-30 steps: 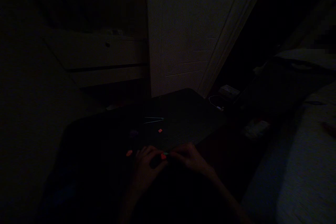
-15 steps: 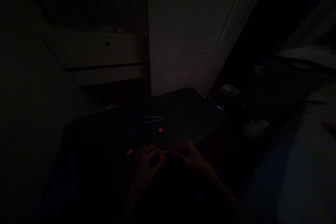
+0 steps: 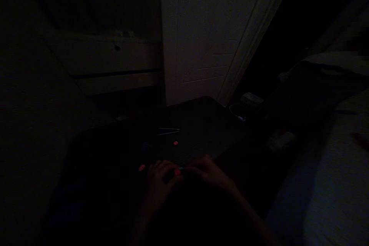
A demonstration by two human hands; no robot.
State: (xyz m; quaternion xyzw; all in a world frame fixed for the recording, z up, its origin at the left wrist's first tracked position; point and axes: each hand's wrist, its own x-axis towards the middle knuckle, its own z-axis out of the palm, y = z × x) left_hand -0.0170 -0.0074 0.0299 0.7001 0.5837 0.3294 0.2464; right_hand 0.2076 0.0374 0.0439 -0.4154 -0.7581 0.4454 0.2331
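The scene is very dark. My left hand (image 3: pixel 161 177) is closed, with a small orange-red piece (image 3: pixel 177 172) pinched between thumb and fingers. My right hand (image 3: pixel 206 169) is closed on a thin, pale greenish item (image 3: pixel 181 168) whose kind I cannot make out; it meets the orange-red piece. On the dark table (image 3: pixel 207 123), another orange-red piece (image 3: pixel 141 167) lies left of my left hand, and a smaller orange-red bit (image 3: pixel 175 143) lies beyond both hands. Tweezers (image 3: pixel 169 131) rest farther back. A dim purplish item (image 3: pixel 146 146) is barely visible.
Behind the table stand a pale door (image 3: pixel 198 38) and a cabinet with drawers (image 3: pixel 118 57). To the right are a pale box (image 3: pixel 251 100), a white cable (image 3: pixel 238 114) and a light-coloured bed or cloth surface (image 3: pixel 337 184).
Both hands stay in nearly the same place. The orange-red piece in my left hand has shifted or turned very slightly, and the view has moved a little.
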